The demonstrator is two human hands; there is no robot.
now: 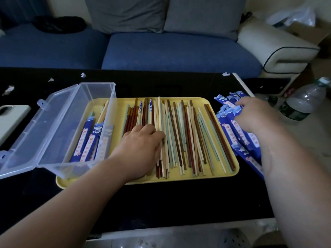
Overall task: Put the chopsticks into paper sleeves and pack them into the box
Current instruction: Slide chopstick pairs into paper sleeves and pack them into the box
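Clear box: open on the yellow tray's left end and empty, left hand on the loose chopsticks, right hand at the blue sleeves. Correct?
Not empty: the head view shows the clear box holding a few sleeved chopsticks. The yellow tray, left hand on loose chopsticks and right hand at blue sleeves are as stated.

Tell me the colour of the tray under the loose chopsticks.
Pale yellow; the rectangular plastic tray under the loose chopsticks shows best in the head view.
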